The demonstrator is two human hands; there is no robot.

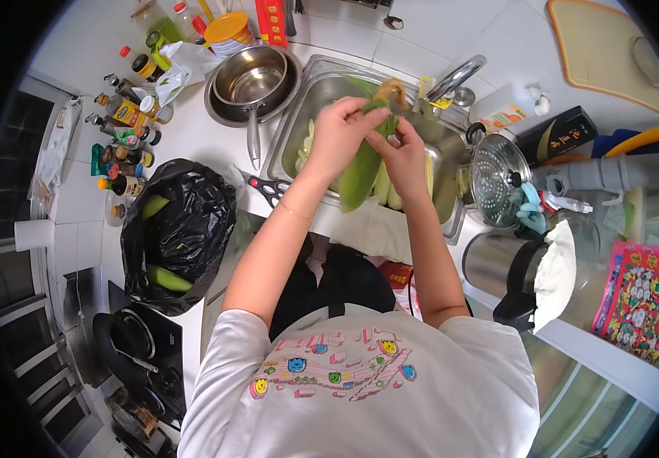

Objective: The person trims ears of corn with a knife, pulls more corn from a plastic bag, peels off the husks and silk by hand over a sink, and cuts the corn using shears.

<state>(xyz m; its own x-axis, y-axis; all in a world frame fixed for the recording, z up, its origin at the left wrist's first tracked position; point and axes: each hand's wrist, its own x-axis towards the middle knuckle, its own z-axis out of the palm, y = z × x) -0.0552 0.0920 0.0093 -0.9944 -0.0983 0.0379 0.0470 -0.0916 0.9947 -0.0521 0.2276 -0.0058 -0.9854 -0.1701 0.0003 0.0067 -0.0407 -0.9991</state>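
Note:
Over the sink [287, 156], both hands are on an ear of corn [361, 179] with green husk and brown silk at its far end. My left hand [342, 130] is closed around its upper part from the left. The fingers of my right hand [402, 156] pinch the husk near the same end, from the right. A broad green leaf hangs down between the hands. Behind it, several pale green ears or husks [384, 183] lie in the sink, partly hidden by my hands and the leaf.
Left of the sink, a black plastic bag [211, 221] stands open with green husks inside. Scissors [268, 187] lie between bag and sink. A steel pot [249, 76] rests in a pan behind. The faucet [463, 72], a steamer lid [499, 179] and a steel appliance [497, 267] are rightward.

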